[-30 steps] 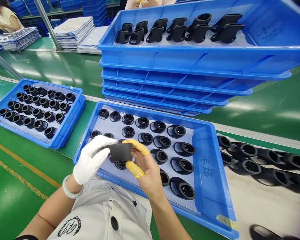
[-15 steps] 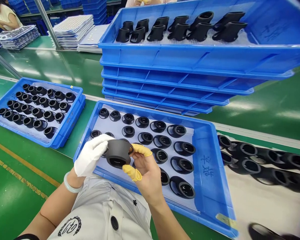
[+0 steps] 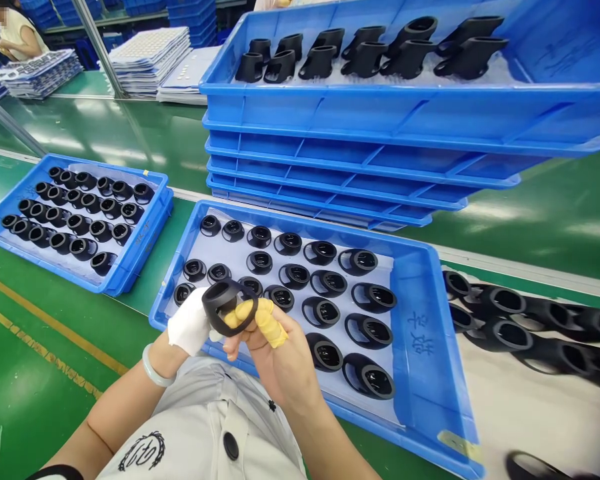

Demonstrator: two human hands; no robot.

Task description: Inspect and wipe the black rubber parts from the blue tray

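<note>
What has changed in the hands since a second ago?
The black part turned: an opening now shows at its top, and a yellow-covered fingertip of the right hand shows inside its ring. The left hand stays at it too; the blue tray stayed put.

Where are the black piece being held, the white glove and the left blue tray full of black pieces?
Black piece (image 3: pixel 213 310): head view, on its outer wall.
White glove (image 3: pixel 187 323): head view, on its middle.
Left blue tray (image 3: pixel 140 237): head view, on its right-hand wall.
</note>
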